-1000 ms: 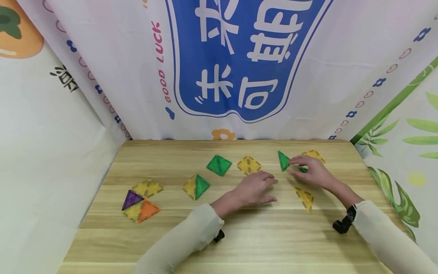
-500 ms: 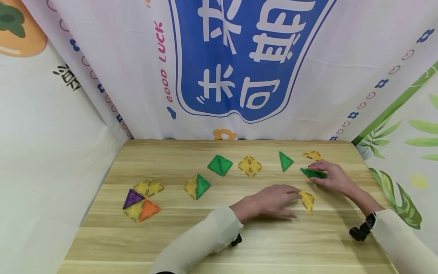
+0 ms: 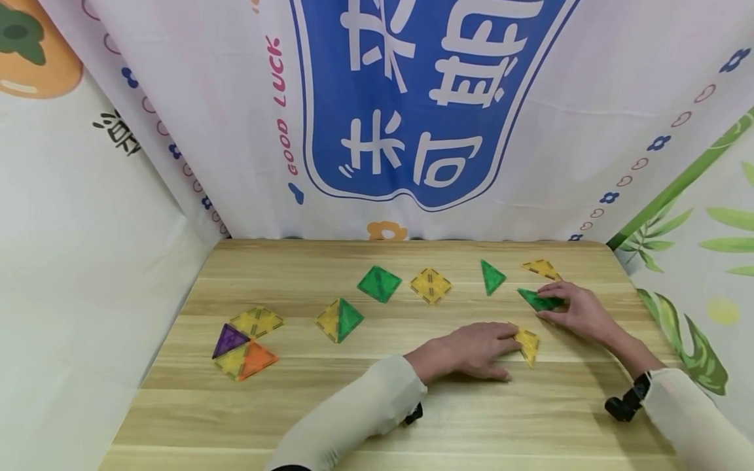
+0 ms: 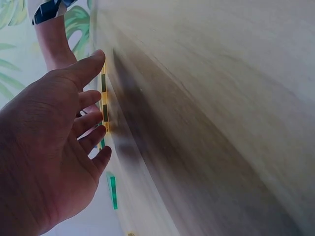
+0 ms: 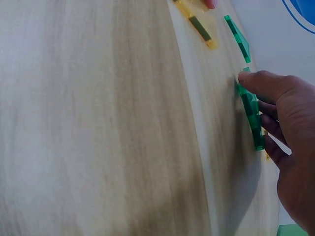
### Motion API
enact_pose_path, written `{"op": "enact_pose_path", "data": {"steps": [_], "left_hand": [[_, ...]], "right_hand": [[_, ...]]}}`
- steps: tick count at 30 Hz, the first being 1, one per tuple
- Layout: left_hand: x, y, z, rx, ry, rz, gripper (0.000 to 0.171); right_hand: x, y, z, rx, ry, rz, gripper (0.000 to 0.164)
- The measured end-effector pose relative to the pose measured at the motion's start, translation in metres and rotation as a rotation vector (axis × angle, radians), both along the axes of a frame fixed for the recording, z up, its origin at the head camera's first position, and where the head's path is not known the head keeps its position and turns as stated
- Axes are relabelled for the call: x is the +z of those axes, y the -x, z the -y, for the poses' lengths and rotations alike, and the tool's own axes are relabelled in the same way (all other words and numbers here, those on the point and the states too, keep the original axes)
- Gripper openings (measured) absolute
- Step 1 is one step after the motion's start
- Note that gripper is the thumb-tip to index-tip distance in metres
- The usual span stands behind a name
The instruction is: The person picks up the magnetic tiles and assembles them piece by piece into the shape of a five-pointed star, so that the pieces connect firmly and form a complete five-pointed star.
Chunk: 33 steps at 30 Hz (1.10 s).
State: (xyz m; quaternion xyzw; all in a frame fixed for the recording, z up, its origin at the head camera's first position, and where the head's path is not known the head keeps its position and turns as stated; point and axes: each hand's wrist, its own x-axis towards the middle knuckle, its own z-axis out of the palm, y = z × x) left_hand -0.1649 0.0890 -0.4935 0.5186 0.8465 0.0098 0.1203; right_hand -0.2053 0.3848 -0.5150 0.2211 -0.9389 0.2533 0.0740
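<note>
Green triangle tile (image 3: pixel 533 299) is at right of the head view, pinched by the right hand (image 3: pixel 580 314); the left hand (image 3: pixel 478 350) has fingertips over a yellow tile (image 3: pixel 530 345). In left wrist view, its fingers extend loosely, gripping nothing. In right wrist view, the thumb presses the green triangle's edge, at right.

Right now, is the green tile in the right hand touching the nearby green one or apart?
Apart: the head view shows bare table between the green tile in the right hand and the nearby green one.
</note>
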Motion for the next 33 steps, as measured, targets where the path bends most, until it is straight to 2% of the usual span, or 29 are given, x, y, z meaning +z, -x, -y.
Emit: {"op": "enact_pose_path", "data": {"steps": [10,20,29,33], "left_hand": [[-0.002,0.003,0.017,0.037,-0.064,0.066,0.067],[-0.002,0.008,0.041,0.053,-0.117,0.093,0.055],[0.003,0.011,0.059,0.037,-0.149,0.069,0.045],[0.005,0.013,0.063,0.038,-0.169,0.056,0.045]], "right_hand": [[-0.002,-0.005,0.000,0.001,-0.011,0.031,0.032],[-0.002,-0.012,-0.004,0.079,-0.015,0.009,0.037],[-0.001,-0.021,-0.005,0.149,0.039,0.043,0.050],[0.000,-0.027,-0.005,0.121,0.039,0.023,0.049]]}}
